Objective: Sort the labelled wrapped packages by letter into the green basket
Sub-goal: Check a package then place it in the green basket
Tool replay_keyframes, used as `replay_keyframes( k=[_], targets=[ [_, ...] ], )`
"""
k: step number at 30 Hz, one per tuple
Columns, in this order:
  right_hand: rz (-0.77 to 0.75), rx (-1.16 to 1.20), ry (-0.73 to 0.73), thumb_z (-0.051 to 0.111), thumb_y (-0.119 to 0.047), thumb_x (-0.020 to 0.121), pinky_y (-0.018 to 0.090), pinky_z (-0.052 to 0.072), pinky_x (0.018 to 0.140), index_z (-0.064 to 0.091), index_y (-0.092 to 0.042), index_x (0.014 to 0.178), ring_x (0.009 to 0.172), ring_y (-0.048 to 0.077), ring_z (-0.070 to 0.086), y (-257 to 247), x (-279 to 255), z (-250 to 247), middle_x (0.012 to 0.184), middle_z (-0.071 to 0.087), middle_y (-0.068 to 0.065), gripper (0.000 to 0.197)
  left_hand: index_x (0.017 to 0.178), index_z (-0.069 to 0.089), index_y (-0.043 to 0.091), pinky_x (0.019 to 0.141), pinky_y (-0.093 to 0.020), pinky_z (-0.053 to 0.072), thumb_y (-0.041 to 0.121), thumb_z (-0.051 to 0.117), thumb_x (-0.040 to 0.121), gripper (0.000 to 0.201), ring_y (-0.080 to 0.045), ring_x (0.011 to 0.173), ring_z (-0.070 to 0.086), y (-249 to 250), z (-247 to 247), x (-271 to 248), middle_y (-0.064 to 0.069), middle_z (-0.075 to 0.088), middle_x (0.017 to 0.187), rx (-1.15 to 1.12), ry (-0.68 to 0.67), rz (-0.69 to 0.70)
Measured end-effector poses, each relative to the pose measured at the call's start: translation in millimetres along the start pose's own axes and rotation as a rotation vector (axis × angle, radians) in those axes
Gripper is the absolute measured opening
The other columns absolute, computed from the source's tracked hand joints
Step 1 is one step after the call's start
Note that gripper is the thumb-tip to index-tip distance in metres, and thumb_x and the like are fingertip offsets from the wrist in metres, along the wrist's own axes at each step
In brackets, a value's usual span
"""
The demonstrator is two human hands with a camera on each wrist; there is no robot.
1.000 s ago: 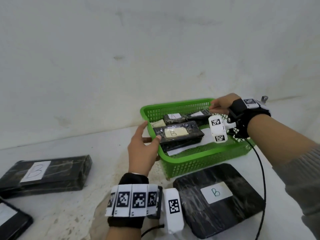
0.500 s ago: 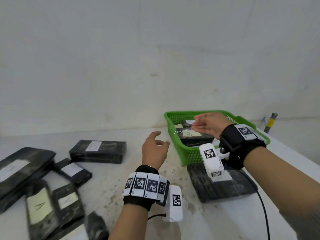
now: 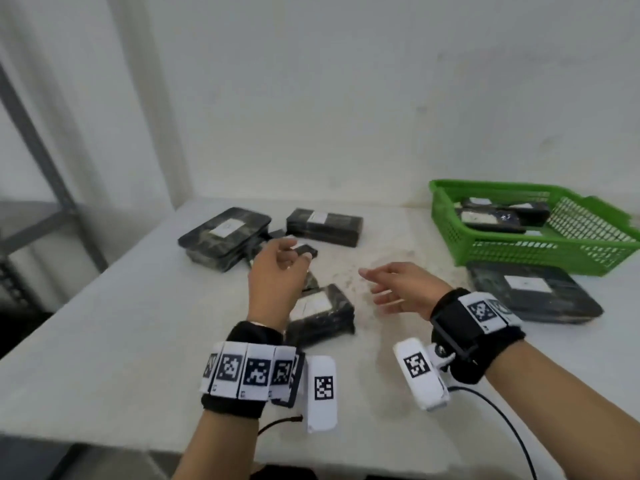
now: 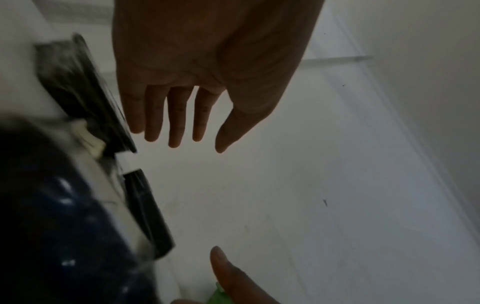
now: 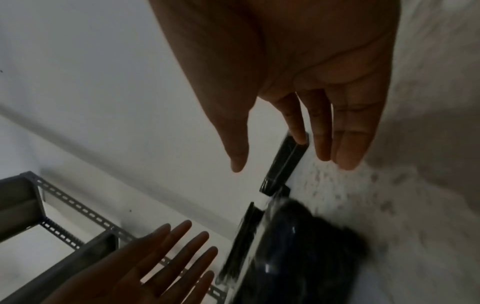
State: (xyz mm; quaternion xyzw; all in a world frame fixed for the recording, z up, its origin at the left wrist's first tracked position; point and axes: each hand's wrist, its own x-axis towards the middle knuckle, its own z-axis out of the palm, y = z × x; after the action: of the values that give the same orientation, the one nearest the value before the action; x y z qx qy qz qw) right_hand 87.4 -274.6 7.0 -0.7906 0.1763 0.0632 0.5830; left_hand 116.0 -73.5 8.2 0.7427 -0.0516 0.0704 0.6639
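Note:
The green basket [image 3: 540, 251] stands at the right back of the white table and holds several black wrapped packages [image 3: 491, 216]. Loose black packages with white labels lie at mid table: a flat one [image 3: 225, 233], a block [image 3: 325, 225], a small one [image 3: 304, 251] and a near one [image 3: 322, 311]. My left hand [image 3: 277, 268] hovers empty above the near package, fingers loosely spread [image 4: 179, 121]. My right hand [image 3: 391, 282] hangs empty over bare table, fingers straight [image 5: 322, 131]. A flat package [image 3: 530, 296] lies in front of the basket.
A grey metal shelf frame [image 3: 38, 157] stands to the left of the table. The white wall runs close behind the table. A black cable [image 3: 509, 424] trails from my right wrist. The table's front edge is near my forearms.
Both hands have left the basket and swung left to the loose packages at mid table. The view has turned left, so the basket now sits at the right edge.

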Motion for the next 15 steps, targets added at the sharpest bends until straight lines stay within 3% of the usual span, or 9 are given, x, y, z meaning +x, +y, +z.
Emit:
replay_keyframes(
  k=[4, 6, 7, 10, 12, 15],
  targets=[
    [0.005, -0.174, -0.034, 0.070, -0.061, 0.079, 0.036, 0.059, 0.079, 0.062, -0.003, 0.115, 0.096, 0.023, 0.063, 9, -9, 38, 0.109, 0.062, 0.010, 0.068, 0.124, 0.057, 0.015, 0.084, -0.029, 0.040, 0.019, 0.068, 0.090, 0.036, -0.021, 0.105, 0.055, -18, -39, -19, -0.009, 0.059, 0.113, 0.041, 0.059, -0.079],
    [-0.017, -0.255, -0.003, 0.071, -0.066, 0.075, 0.043, 0.057, 0.089, 0.065, -0.002, 0.100, 0.092, 0.027, 0.066, 10, -12, 51, 0.095, 0.059, 0.012, 0.069, 0.128, 0.054, 0.013, 0.085, -0.029, 0.038, 0.020, 0.068, 0.091, 0.040, -0.020, 0.107, 0.052, -25, -47, -26, -0.008, 0.055, 0.115, 0.051, 0.058, -0.114],
    [-0.032, -0.294, 0.020, 0.071, -0.064, 0.075, 0.041, 0.057, 0.088, 0.063, -0.004, 0.090, 0.083, 0.027, 0.066, 9, -14, 56, 0.087, 0.056, 0.013, 0.062, 0.129, 0.053, 0.013, 0.086, -0.029, 0.038, 0.020, 0.068, 0.091, 0.041, -0.020, 0.109, 0.051, -27, -49, -29, -0.008, 0.054, 0.116, 0.052, 0.046, -0.129],
    [-0.057, -0.306, 0.077, 0.074, -0.044, 0.084, 0.030, 0.053, 0.066, 0.058, -0.007, 0.076, 0.066, 0.021, 0.058, 8, -17, 67, 0.071, 0.054, 0.009, 0.041, 0.131, 0.051, 0.014, 0.093, -0.037, 0.045, 0.021, 0.068, 0.091, 0.043, -0.026, 0.116, 0.052, -33, -52, -36, -0.013, 0.055, 0.122, 0.034, -0.001, -0.189],
    [-0.053, -0.151, 0.096, 0.074, -0.027, 0.087, 0.030, 0.054, 0.066, 0.054, -0.011, 0.076, 0.071, 0.017, 0.056, 9, -18, 69, 0.077, 0.055, 0.006, 0.028, 0.133, 0.050, 0.015, 0.099, -0.042, 0.045, 0.022, 0.068, 0.091, 0.046, -0.028, 0.118, 0.051, -35, -54, -39, -0.015, 0.054, 0.125, 0.022, -0.020, -0.217],
    [-0.059, 0.006, 0.127, 0.072, -0.016, 0.088, 0.034, 0.056, 0.069, 0.049, -0.015, 0.077, 0.078, 0.021, 0.059, 11, -20, 66, 0.087, 0.057, 0.008, 0.026, 0.135, 0.048, 0.014, 0.103, -0.046, 0.045, 0.024, 0.068, 0.091, 0.049, -0.028, 0.117, 0.051, -35, -54, -39, -0.015, 0.054, 0.125, 0.009, -0.046, -0.227]
  ],
)
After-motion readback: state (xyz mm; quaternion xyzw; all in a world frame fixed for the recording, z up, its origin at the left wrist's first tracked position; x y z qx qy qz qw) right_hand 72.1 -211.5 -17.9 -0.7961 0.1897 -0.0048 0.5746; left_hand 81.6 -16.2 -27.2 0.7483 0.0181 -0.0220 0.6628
